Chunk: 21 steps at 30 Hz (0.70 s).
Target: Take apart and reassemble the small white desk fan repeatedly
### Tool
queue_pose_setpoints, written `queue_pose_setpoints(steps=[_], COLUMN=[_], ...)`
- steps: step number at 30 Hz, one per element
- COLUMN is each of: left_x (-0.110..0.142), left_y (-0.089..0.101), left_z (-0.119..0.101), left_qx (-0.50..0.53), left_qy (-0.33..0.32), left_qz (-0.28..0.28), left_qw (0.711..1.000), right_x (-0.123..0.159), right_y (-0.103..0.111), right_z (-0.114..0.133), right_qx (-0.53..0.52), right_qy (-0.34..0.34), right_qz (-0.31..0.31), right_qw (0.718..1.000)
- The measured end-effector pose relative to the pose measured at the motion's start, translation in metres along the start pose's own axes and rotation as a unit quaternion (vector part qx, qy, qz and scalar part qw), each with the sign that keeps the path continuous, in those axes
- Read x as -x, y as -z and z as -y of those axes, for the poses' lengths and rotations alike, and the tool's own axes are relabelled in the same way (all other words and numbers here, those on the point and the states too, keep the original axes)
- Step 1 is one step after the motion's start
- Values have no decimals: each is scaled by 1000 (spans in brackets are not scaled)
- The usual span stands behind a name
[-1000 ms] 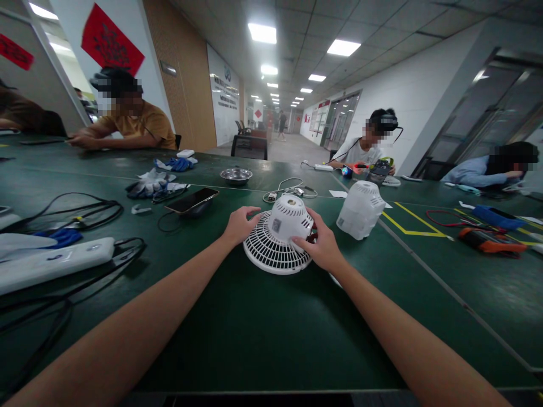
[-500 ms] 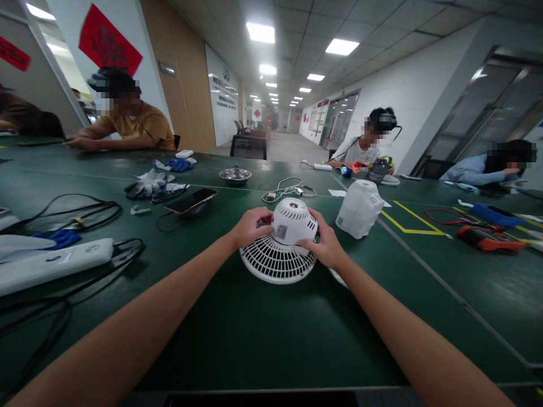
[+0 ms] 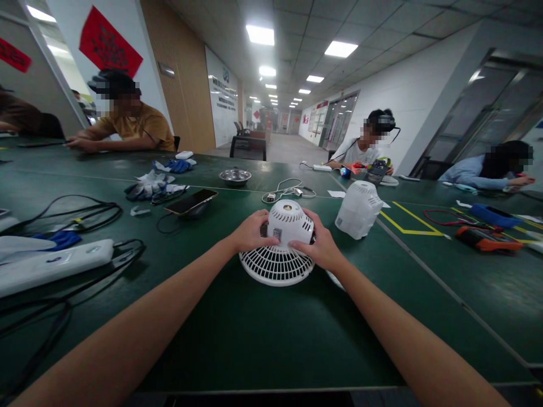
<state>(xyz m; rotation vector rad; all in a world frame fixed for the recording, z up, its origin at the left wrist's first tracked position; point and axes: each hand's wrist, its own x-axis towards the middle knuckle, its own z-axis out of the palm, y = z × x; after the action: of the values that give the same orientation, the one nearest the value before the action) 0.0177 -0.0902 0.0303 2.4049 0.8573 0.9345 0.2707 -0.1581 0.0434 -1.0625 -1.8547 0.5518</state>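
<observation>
A white fan motor housing (image 3: 287, 221) with vent slots and a small grey label sits over a round white fan grille (image 3: 276, 268), which lies on the green table in front of me. My left hand (image 3: 251, 232) grips the housing's left side, its thumb across the front near the label. On the other side my right hand (image 3: 319, 242) holds the housing, thumb in front and fingers behind. The fingertips at the back are hidden. Whether the housing is joined to the grille I cannot tell. A white part lies partly hidden under my right wrist.
To the right stands a translucent white plastic shell (image 3: 358, 209). Beyond the fan lie a coiled white cable (image 3: 282, 192) and a metal bowl (image 3: 235, 177). A phone (image 3: 192, 202), gloves (image 3: 155, 185) and a power strip (image 3: 59, 263) are leftward; an orange multimeter (image 3: 487, 239) is far right.
My left hand has gone from the grille's edge to the housing and closed on it, its thumb now in front. Housing and grille have shifted slightly toward me.
</observation>
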Motion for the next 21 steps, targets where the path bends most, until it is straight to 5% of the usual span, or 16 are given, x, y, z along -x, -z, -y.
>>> queue_pose_setpoints(steps=[21], left_x=[0], left_y=[-2], left_z=[-2], left_qx=[-14], left_qy=[-7], left_qz=[-3], left_qw=[1000], right_x=[-3], right_y=[4], right_z=[1], right_qx=[-1], right_qy=[26], right_qz=[10], right_qw=[1000])
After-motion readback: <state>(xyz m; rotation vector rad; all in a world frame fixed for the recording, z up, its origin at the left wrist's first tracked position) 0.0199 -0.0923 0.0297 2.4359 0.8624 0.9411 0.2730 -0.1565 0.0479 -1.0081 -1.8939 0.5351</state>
